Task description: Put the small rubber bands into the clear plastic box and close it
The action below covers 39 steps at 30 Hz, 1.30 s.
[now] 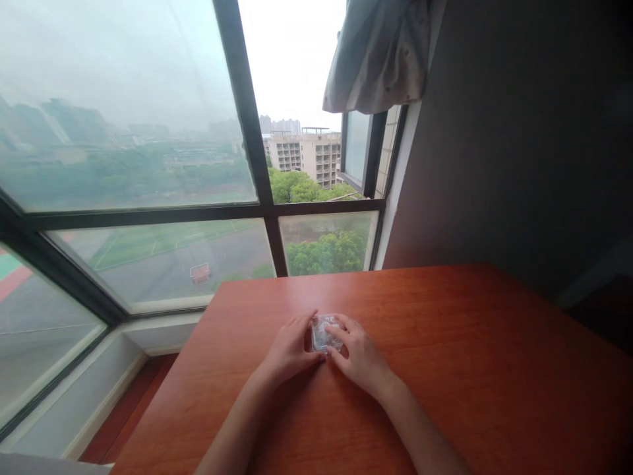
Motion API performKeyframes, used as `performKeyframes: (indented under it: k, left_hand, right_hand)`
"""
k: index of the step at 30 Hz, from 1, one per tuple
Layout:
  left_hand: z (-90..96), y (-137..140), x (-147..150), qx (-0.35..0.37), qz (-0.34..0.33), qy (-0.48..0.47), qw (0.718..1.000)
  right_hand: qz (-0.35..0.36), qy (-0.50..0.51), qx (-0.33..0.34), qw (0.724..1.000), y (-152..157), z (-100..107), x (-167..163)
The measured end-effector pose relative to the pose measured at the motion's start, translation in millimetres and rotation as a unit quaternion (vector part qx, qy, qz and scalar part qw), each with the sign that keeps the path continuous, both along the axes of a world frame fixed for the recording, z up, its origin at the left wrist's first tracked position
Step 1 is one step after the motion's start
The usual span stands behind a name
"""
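A small clear plastic box (pixel 324 335) rests on the reddish-brown wooden table (pixel 425 330), with something pale inside that I cannot make out. My left hand (pixel 293 346) is curved around its left side, fingertips at the far left corner and thumb at the near edge. From the right, my right hand (pixel 359 353) grips the box, with one finger lying over its top and the thumb at the near right corner. Parts of the box's sides are hidden behind my fingers.
Beyond the table stand large dark-framed windows (pixel 270 210), one pane swung open at the right. A grey curtain (pixel 378 59) hangs above it. A dark wall (pixel 484 152) rises along the right. The table's left edge drops to a reddish floor (pixel 136 402).
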<state>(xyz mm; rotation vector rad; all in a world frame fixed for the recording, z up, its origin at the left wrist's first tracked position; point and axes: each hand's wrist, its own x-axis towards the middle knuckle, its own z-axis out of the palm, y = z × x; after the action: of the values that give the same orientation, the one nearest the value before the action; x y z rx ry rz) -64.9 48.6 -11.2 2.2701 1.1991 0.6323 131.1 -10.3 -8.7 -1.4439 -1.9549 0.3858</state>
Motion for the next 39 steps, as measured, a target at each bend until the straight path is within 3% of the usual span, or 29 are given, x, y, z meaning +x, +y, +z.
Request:
performKeyframes:
  k: [9, 19, 39]
  left_hand:
    - [-0.4, 1, 0, 0.002, 0.007, -0.004, 1.0]
    - [8.3, 0, 3, -0.007, -0.011, -0.003, 1.0]
    - [11.1, -2, 4, -0.015, -0.015, 0.002, 1.0]
  right_hand:
    - [-0.002, 0.0, 0.007, 1.0, 1, 2, -1]
    - [-0.025, -0.014, -0.011, 1.0, 8, -12, 2]
    - [0.005, -0.037, -0.013, 0.999, 2, 2, 6]
